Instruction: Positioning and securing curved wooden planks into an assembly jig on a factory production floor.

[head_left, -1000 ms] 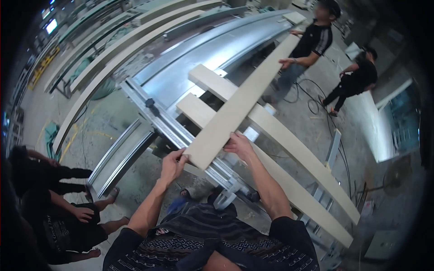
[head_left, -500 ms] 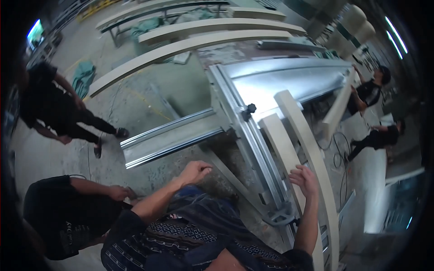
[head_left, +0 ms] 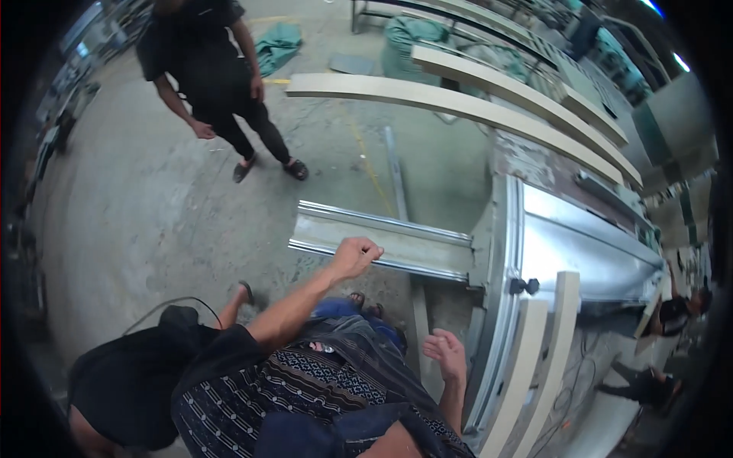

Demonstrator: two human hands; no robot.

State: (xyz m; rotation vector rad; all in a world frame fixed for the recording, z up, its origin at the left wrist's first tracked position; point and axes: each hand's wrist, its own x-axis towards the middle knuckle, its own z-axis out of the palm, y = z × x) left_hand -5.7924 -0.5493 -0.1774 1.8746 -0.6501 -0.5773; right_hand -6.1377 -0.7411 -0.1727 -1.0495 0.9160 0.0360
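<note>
My left hand (head_left: 356, 258) is held out in front of me, above the end of a metal rail arm (head_left: 389, 243). Its fingers are curled and pressed together; anything inside them is hidden. My right hand (head_left: 445, 354) is raised beside the long silver rail (head_left: 495, 328) of the machine, fingers loosely bent and apart, holding nothing. To the right of that hand, two long pale beams (head_left: 525, 366) lie side by side on the machine. A black knob (head_left: 524, 286) sits on the rail, next to the shiny metal table (head_left: 569, 244).
A person in black (head_left: 200, 69) stands ahead on the left; another (head_left: 145, 382) bends close at my left. Two more people (head_left: 679, 314) are at the far right. Long pale beams (head_left: 450, 103) rest beyond the machine, near green sacks (head_left: 412, 49). A cable (head_left: 584, 382) lies on the floor.
My view has turned left, so the machine and beams appear farther right. My right hand no longer overlaps the pale beams in view. The person at my left has bent lower.
</note>
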